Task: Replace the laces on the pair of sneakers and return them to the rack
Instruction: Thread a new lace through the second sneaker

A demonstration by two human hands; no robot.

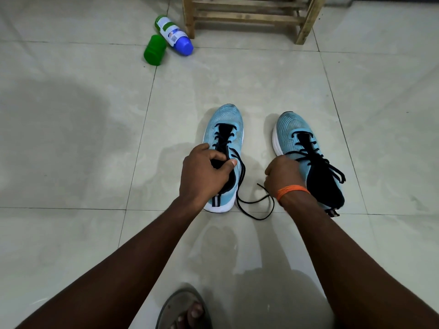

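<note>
Both hands grip the collars of the 2 laced sneakers on the floor, left hand (204,172) clenched on the left sneaker (224,138), right hand (283,176) on the right sneaker (306,153), likely to carry them to the rack (249,17) just beyond.

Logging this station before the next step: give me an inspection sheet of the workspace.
Surface: pale tiled floor, glossy, shadowed at left.
Job's things: left sneaker and right sneaker, light blue, side by side, toes away; black laces threaded, loose ends trailing between them.
Clutter: green bottle lying down, green cap beside it.
Grippers: left hand gripping the left sneaker's opening; right hand gripping the right sneaker's.
Cables: nothing seen.
Surroundings: wooden rack ahead, visible shelves bare; sandalled foot below.
</note>
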